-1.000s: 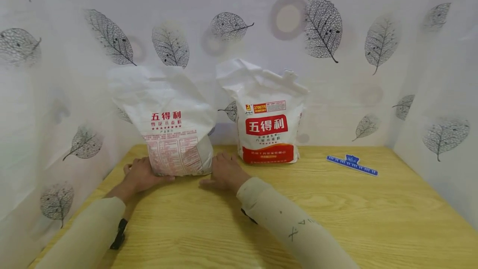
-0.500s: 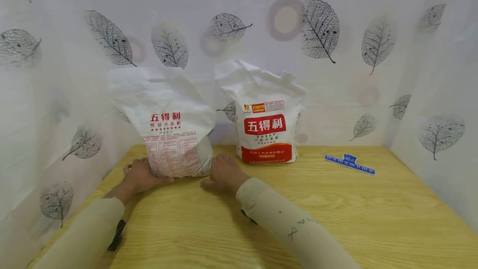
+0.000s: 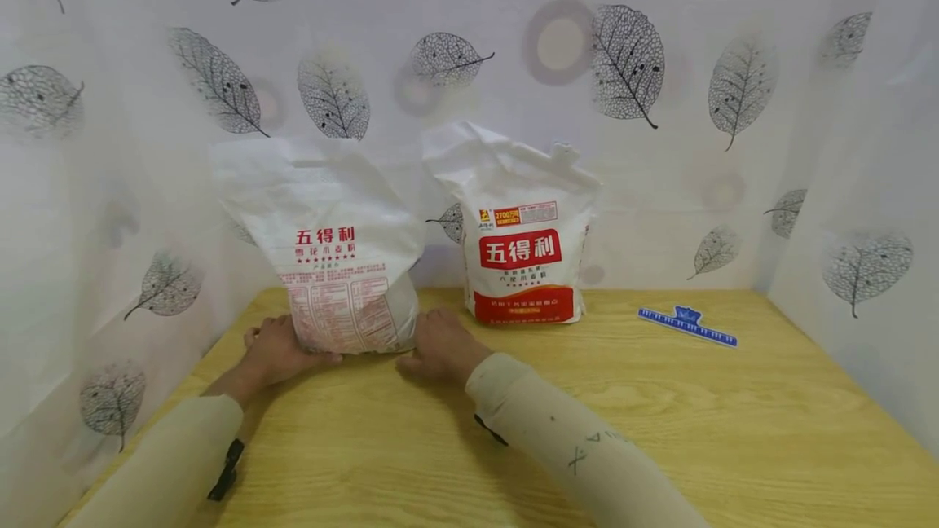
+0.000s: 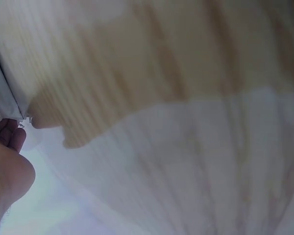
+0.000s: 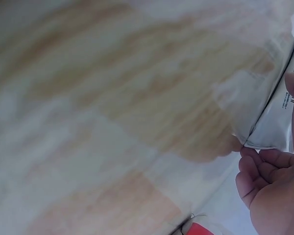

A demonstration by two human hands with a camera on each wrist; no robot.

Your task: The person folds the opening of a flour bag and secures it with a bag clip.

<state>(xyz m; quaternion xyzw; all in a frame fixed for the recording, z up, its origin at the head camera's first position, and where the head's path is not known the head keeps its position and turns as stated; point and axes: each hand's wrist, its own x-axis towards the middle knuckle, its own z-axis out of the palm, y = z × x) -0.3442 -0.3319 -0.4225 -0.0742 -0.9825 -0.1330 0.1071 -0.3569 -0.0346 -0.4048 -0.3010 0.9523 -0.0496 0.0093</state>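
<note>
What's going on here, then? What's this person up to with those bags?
A person's left hand and right hand grip the bottom corners of a white bag with red print, one at each side. It is upright on the wooden table. A second bag stands to its right with no hand on it, and a blue clip lies farther right.

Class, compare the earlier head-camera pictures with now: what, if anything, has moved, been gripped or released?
Nothing visibly, beyond a slight camera shift. The left hand and right hand still hold the pink-printed flour bag at its lower corners; the red-labelled flour bag and blue clip stay put.
</note>
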